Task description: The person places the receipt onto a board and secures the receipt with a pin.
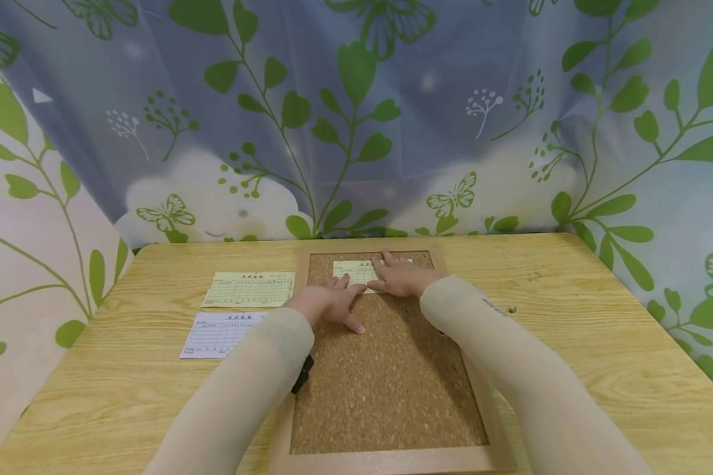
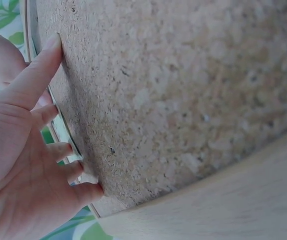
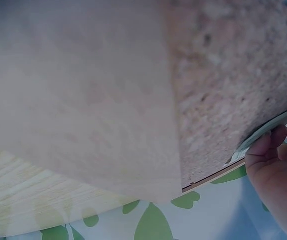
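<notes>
A pale yellow-green printed form slip [image 1: 346,268] lies near the top of a wood-framed cork board [image 1: 386,382]. My left hand [image 1: 331,303] touches its lower left part with spread fingers, the thumb [image 2: 47,60] reaching down onto bare cork. On the slip's right part rests my right hand [image 1: 399,276], covering some of the print. In the right wrist view the slip's edge [image 3: 261,134] stands slightly off the cork beside the fingers. Whether anything fastens the slip cannot be seen.
Left of the board, a second yellow-green slip [image 1: 248,290] lies on the wooden table [image 1: 113,369], with a white slip [image 1: 214,335] in front of it, partly behind my left sleeve. A leaf-patterned curtain [image 1: 451,145] hangs behind the table.
</notes>
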A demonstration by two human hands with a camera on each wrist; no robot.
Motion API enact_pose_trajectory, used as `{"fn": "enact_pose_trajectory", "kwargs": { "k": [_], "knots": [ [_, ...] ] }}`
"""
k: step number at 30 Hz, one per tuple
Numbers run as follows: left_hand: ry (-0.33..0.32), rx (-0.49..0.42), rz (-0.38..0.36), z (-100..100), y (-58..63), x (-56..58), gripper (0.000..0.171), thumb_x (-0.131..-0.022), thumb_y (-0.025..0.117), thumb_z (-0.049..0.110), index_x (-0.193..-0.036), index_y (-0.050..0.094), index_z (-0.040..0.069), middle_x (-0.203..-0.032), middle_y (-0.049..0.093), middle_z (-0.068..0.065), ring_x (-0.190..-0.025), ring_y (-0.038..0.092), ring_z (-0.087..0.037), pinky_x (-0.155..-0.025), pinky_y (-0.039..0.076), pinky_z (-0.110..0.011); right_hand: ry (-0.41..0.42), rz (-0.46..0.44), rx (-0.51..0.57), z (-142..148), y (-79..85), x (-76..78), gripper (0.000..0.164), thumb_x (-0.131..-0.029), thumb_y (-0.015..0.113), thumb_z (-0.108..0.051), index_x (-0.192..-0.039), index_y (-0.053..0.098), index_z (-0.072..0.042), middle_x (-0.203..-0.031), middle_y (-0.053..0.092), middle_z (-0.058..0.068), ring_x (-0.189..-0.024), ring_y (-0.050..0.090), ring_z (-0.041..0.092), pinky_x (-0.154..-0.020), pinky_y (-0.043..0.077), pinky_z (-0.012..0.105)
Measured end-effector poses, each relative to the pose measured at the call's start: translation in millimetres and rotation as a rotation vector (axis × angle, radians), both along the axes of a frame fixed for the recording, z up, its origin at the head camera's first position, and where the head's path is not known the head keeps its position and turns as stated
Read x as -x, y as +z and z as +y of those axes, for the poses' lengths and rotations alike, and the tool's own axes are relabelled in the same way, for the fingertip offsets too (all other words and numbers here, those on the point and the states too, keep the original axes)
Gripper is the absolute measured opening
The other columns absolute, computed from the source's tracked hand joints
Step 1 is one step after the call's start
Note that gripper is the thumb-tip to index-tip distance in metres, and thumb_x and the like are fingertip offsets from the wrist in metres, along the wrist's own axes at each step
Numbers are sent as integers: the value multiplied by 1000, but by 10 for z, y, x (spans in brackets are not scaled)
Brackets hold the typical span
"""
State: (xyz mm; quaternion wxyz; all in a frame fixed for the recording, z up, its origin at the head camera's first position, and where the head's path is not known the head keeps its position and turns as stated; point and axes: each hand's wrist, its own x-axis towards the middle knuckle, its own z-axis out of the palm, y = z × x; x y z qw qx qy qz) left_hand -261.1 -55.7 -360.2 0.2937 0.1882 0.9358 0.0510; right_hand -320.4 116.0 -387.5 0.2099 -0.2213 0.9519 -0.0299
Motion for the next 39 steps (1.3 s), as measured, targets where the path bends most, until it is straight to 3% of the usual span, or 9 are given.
{"fn": "enact_pose_trajectory", "kwargs": {
  "k": [28,39],
  "knots": [
    [7,-6,-15,3,-56,49,92,-80,65,53,-151,15,23,-156,1,-12,-142,2,-28,-109,15,-51,-25,-26,1,-8,54,-25,72,-97,34,-53,-151,6,-14,-155,-6,15,-138,9,40,-108,14,52],
    [-3,-12,-9,-8,-15,-4,89,-83,62,52,-151,12,24,-156,-1,-11,-142,1,-27,-109,15,-51,-21,-30,0,-8,53,-13,72,-97,34,-53,-151,6,-14,-155,-5,15,-138,10,40,-108,15,53]
  ]
}}
